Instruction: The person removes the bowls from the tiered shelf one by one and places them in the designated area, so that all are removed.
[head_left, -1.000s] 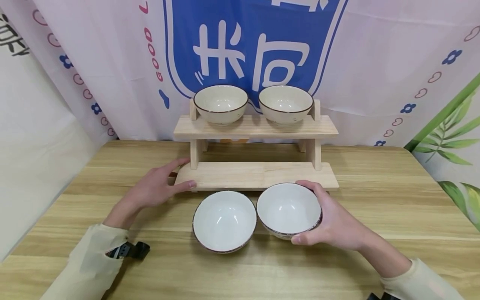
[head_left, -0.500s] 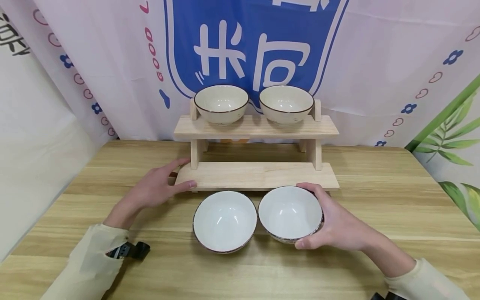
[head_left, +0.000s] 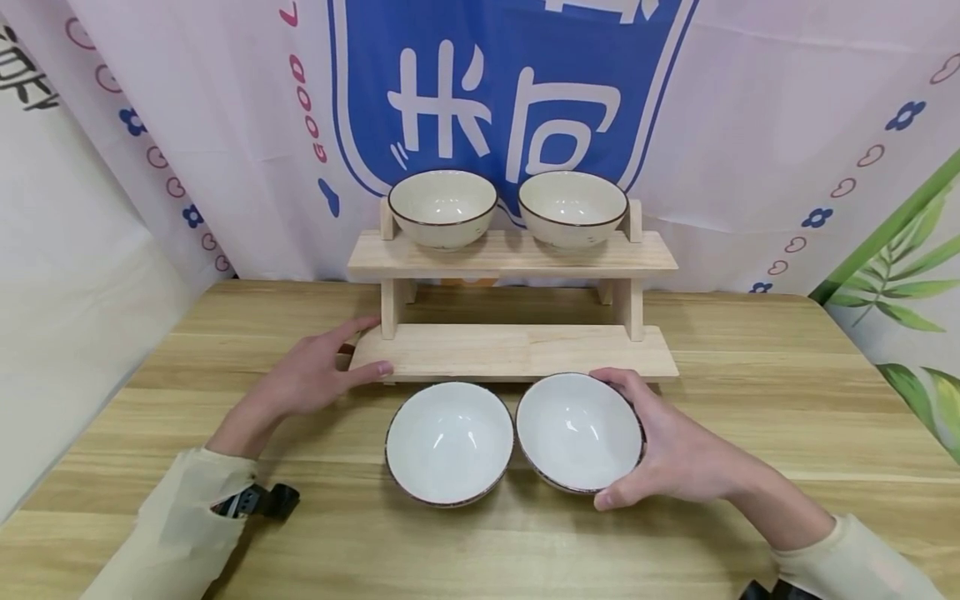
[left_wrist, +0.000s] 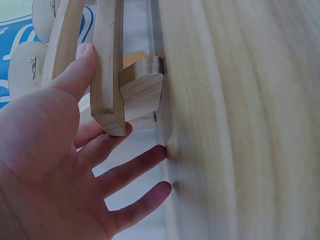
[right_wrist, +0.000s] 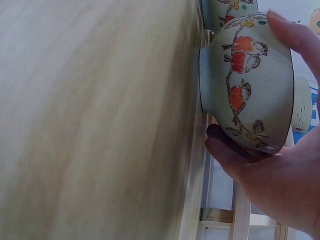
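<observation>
My right hand [head_left: 663, 446] grips a white-lined bowl [head_left: 579, 432] by its right side, thumb near the front of the rim and fingers at the back. In the right wrist view, birds on a branch decorate the outside of this bowl [right_wrist: 245, 85], and its foot is right at the tabletop. A second dark-rimmed bowl [head_left: 450, 443] stands close on its left. My left hand [head_left: 318, 371] holds the left end of the lower board of a two-tier wooden rack [head_left: 517, 350]. The left wrist view has the thumb on the board [left_wrist: 107, 75] and the other fingers beyond its end.
On the rack's upper board sit two cream bowls, a left one [head_left: 442, 208] and a right one [head_left: 572, 208], both with brown rims. Behind the rack hangs a printed curtain [head_left: 247, 125]. The wooden tabletop [head_left: 480, 550] extends around both hands.
The right bowl has come slightly toward the person and down, its rim tilting a little, with my right hand moving along. My left hand and the rack have stayed put.
</observation>
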